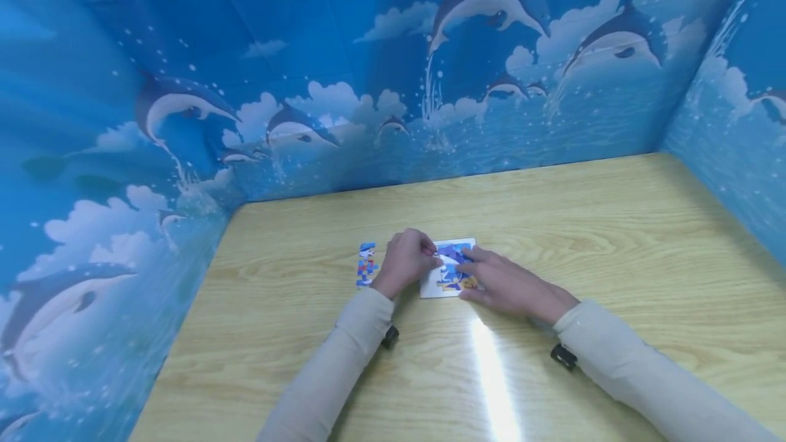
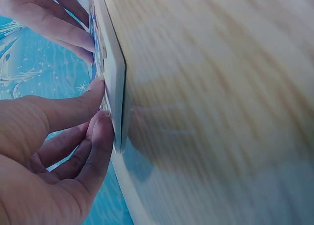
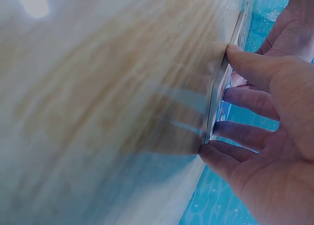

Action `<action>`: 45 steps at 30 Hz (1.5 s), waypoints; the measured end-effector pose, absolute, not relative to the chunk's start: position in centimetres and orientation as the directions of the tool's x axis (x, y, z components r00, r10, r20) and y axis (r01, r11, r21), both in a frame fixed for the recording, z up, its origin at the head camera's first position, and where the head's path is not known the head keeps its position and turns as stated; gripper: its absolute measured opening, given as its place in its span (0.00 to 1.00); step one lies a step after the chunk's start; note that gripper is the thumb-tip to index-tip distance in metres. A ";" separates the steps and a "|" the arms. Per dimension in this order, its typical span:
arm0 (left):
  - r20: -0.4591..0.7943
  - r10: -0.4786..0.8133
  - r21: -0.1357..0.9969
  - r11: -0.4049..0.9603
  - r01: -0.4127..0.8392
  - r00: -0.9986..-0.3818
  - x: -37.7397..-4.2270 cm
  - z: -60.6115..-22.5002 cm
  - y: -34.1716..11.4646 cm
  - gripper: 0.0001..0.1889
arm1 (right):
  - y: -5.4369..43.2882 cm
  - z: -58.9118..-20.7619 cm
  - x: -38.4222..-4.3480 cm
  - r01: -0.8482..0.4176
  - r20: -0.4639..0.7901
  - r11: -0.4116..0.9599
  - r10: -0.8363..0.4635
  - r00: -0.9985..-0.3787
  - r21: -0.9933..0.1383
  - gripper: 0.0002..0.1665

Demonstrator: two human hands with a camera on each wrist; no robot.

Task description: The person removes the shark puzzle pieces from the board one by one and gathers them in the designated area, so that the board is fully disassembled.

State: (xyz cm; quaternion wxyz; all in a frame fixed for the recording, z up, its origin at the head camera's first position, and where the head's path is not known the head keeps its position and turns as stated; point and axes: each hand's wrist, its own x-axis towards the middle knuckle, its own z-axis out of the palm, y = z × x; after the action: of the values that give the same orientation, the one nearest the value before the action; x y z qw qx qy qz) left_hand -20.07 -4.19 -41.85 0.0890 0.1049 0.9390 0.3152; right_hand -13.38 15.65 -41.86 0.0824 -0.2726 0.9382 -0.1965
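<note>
A white-framed jigsaw puzzle board (image 1: 430, 288) lies flat on the table, partly filled with blue, purple and yellow picture pieces. Over its left side, my left hand (image 1: 405, 261) pinches a small puzzle piece (image 2: 103, 109) between thumb and index finger, low against the board; the fingers hide most of it. From the right, my right hand (image 1: 506, 282) rests on the board with fingers spread and fairly straight. Its thumb (image 3: 245, 61) touches the board's edge, and other fingertips lie on the pieces and the rim. More joined or close-set puzzle pieces (image 1: 366, 264) lie left of the board, partly behind my left hand.
The wood-grain table (image 1: 295, 333) carries a bright light reflection in front of the board. Blue dolphin-print cloth (image 1: 344, 87) stands along the table's back, left and right sides. A dark band or mount (image 1: 563, 357) sits at each wrist.
</note>
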 end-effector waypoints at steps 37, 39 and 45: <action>0.013 0.191 0.704 0.695 0.144 -0.981 -20.1 -41.8 -6.5 0.02 | 15.7 -42.0 -13.3 -0.486 -0.031 0.763 -0.549 -0.835 -0.427 0.32; 0.005 0.176 0.705 0.697 0.129 -0.984 -20.2 -41.7 -6.9 0.02 | 15.7 -41.9 -13.3 -0.480 -0.037 0.765 -0.546 -0.837 -0.429 0.32; -0.031 0.148 0.721 0.688 0.080 -0.989 -20.3 -41.7 -8.1 0.02 | 15.7 -42.0 -13.3 -0.456 -0.060 0.776 -0.531 -0.845 -0.437 0.32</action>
State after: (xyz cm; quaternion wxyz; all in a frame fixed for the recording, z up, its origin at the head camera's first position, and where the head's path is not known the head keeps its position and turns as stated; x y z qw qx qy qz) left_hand -20.33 -8.11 -41.69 0.0431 0.0621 0.9176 0.3902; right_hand -13.32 15.69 -41.96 0.0904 -0.2629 0.9379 -0.2076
